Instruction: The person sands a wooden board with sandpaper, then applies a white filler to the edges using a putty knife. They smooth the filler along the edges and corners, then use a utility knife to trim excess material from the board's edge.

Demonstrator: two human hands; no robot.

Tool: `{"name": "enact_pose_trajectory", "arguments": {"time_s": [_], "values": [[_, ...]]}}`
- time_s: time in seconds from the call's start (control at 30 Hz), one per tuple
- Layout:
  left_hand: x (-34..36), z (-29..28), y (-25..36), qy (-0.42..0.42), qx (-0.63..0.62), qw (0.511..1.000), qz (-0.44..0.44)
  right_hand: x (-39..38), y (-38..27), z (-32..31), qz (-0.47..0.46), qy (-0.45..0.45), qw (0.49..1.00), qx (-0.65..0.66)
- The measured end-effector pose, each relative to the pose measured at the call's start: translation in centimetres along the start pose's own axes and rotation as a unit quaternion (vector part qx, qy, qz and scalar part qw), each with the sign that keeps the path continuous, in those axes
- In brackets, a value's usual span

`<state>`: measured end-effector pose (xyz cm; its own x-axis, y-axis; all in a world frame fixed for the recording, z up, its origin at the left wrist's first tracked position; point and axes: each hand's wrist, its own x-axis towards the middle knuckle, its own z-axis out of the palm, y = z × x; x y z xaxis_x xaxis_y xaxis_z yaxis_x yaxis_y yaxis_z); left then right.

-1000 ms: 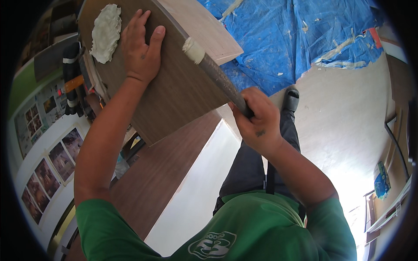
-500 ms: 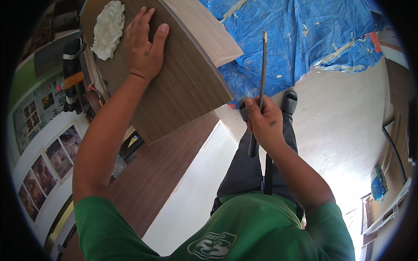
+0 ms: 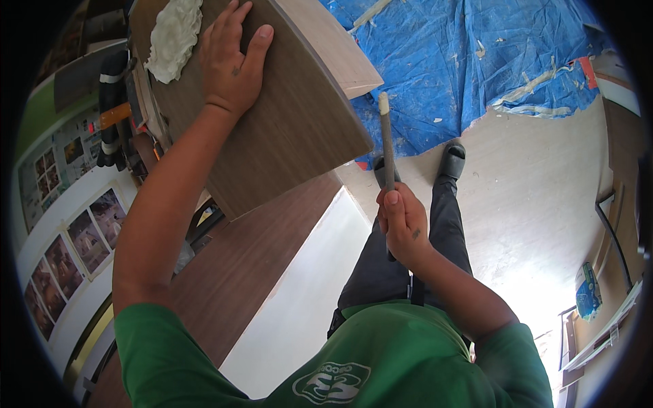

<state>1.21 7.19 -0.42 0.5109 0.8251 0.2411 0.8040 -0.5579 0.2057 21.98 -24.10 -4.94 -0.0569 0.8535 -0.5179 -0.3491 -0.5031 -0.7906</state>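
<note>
White mound (image 3: 175, 42), one; one panel (image 3: 289, 126); one tool (image 3: 387, 139) in right hand (image 3: 408, 228).

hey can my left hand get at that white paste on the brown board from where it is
Likely yes: your left hand lies palm down on the brown board, right beside the white paste, with nothing visible in between.
</note>
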Motion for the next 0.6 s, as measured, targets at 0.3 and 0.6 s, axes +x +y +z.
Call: {"name": "enact_pose_trajectory", "arguments": {"time_s": [0.3,0.6], "values": [[0.0,0.3,-0.6,0.008,0.003,1.0,0.018,3.9,-0.9,2.4,-0.047,0.058,0.997,-0.002],[0.0,0.3,-0.2,0.006,-0.017,1.0,0.003,0.7,-2.2,2.4,0.005,0.038,0.999,-0.019]]}}
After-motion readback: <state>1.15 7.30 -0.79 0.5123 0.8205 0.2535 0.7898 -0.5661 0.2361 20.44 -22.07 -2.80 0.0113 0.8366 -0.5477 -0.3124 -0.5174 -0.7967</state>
